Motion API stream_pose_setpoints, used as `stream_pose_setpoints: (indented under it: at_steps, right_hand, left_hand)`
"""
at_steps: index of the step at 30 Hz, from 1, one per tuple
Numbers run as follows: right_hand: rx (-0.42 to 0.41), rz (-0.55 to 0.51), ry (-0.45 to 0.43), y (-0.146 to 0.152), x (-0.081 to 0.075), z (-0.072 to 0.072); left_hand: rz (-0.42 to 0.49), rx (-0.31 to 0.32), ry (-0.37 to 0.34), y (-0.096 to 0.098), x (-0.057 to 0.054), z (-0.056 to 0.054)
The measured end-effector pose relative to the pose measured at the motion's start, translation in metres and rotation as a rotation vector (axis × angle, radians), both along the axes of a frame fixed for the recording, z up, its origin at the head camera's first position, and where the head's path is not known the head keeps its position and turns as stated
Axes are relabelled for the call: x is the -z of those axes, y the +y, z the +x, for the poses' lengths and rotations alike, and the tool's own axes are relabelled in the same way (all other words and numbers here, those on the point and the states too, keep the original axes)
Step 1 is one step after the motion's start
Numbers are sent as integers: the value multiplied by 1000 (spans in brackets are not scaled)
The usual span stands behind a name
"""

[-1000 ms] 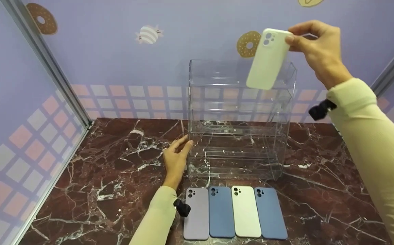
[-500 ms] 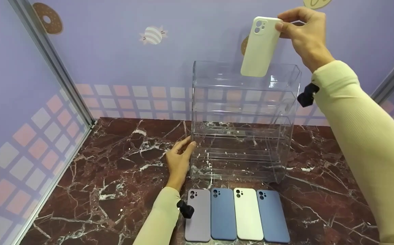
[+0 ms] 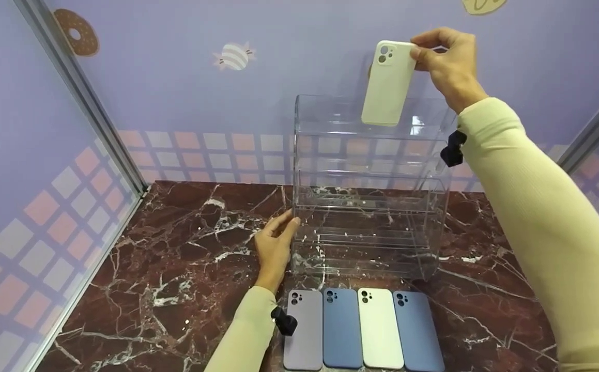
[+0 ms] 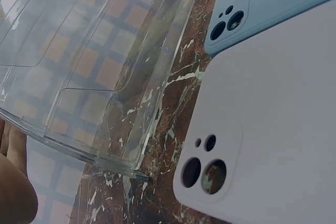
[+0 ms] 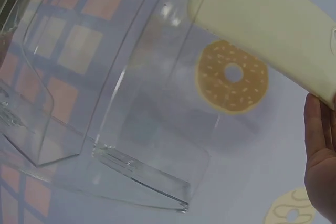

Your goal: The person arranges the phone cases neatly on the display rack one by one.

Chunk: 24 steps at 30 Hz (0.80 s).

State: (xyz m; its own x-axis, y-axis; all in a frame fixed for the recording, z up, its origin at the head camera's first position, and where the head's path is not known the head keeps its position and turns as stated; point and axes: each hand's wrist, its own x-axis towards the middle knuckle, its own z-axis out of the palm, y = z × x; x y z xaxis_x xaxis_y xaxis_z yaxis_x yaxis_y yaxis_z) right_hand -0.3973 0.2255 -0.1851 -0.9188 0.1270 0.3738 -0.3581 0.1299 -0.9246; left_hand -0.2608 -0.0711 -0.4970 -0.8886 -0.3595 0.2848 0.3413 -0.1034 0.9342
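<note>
A pale cream phone case (image 3: 388,88) hangs upright, slightly tilted, from my right hand (image 3: 449,64), which pinches it near its upper right corner. Its lower end overlaps the top tier of a clear acrylic tiered rack (image 3: 361,206) in the head view. In the right wrist view the case (image 5: 262,24) slants beside the rack's upper edge. My left hand (image 3: 274,245) touches the rack's left side, thumb at the front edge and fingers behind. The left wrist view shows part of that hand (image 4: 16,182) at the rack's side panel.
In front of the rack lies a row of phone cases: a greyish-purple one (image 3: 304,336), a blue one (image 3: 343,330), a cream one (image 3: 381,330) and another blue one (image 3: 418,333). A patterned lilac wall (image 3: 185,77) stands behind the dark red marbled tabletop (image 3: 190,289).
My right hand has carried the cream case left, first up and then down, to over the rack's top tier. My left hand stays at the rack's side; the view has shifted slightly.
</note>
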Motion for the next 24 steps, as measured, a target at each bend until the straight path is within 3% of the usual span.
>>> stream_pose_setpoints:
  at_steps: [11, 24]
  right_hand:
    - [-39, 11, -75, -3, 8, -5]
    - [-50, 119, -130, -3, 22, -9]
  left_hand:
    - [18, -4, 14, -1, 1, -2]
    - [-6, 3, 14, 1, 3, -2]
